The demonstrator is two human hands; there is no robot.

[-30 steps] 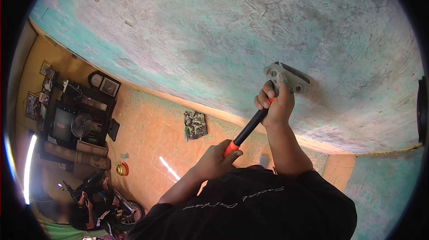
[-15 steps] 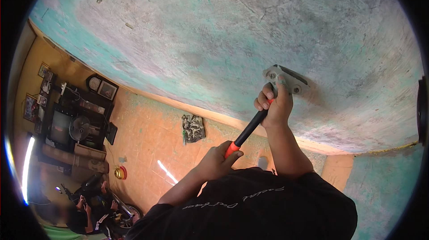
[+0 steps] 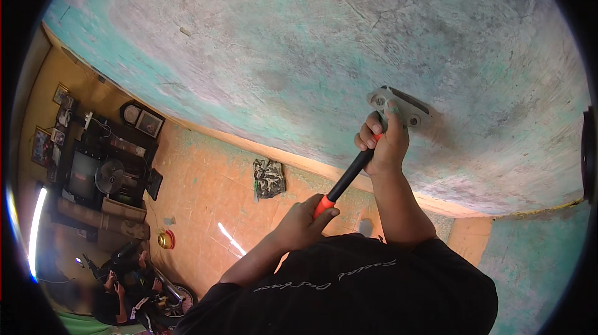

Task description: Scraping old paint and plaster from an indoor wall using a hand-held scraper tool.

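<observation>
Both my hands hold a wall scraper point(image 3: 350, 175) with a black and orange-red handle and a grey metal head. My left hand point(image 3: 302, 224) is closed around the orange-red lower end, close to my body. Up near the head, my right hand point(image 3: 389, 147) wraps the handle, with its thumb laid along the metal. The head's blade edge is at the wall point(image 3: 268, 54), which has patchy turquoise, grey and pinkish paint with scratches and worn areas. Whether the whole edge touches the wall cannot be made out.
Paint flakes lie on the orange tiled floor point(image 3: 199, 179) along the wall's foot. A dark patterned bundle point(image 3: 269, 179) lies there. Leftward are a fan point(image 3: 111, 177), a television point(image 3: 84, 173) and a gold-coloured pot point(image 3: 166, 239). Another person point(image 3: 112, 297) is beside a motorbike point(image 3: 177, 301) at the lower left.
The scraper's head sits very slightly higher in the picture, and the view has shifted a little. Both hands keep the same hold.
</observation>
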